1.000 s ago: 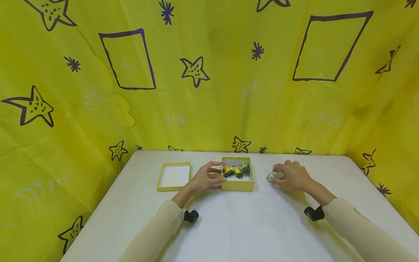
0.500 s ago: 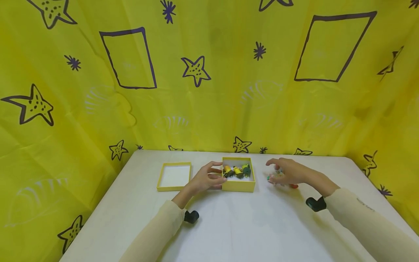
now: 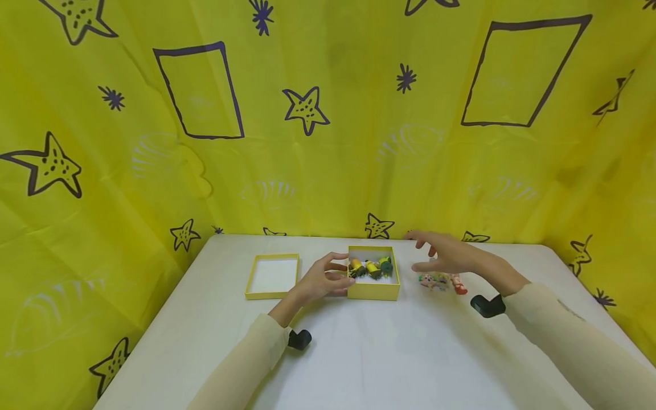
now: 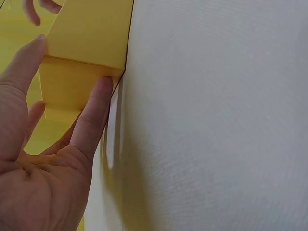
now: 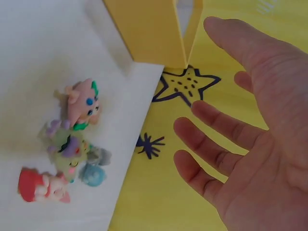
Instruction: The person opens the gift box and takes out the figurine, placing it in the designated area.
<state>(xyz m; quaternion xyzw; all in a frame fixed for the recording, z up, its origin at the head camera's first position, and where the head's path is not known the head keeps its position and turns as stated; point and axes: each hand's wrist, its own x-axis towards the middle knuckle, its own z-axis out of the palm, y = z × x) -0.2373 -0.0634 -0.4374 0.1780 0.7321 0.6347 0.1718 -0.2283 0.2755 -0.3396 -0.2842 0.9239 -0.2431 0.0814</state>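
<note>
In the head view a yellow box (image 3: 373, 291) without its lid stands on the white table. Inside are small toy figurines (image 3: 372, 269) in yellow, orange and dark green. My left hand (image 3: 320, 278) rests against the box's left side; the left wrist view shows its fingertips (image 4: 102, 85) touching the yellow wall. My right hand (image 3: 451, 253), fingers spread and holding nothing, hovers over more figurines (image 3: 439, 281) right of the box. The right wrist view shows a pink figurine (image 5: 83, 106), a green and purple one (image 5: 70, 147), a bluish one (image 5: 92, 174) and a red-based one (image 5: 43, 185).
The yellow box lid (image 3: 273, 277) lies with its white inside up, left of the box. Behind the white table (image 3: 379, 353) hangs a yellow curtain (image 3: 348, 159) with star drawings, which also covers both sides.
My right hand has let go of the figurines and lifted up and slightly to the left, its fingers spreading. The figurines now show below it. The left hand and box stay put.
</note>
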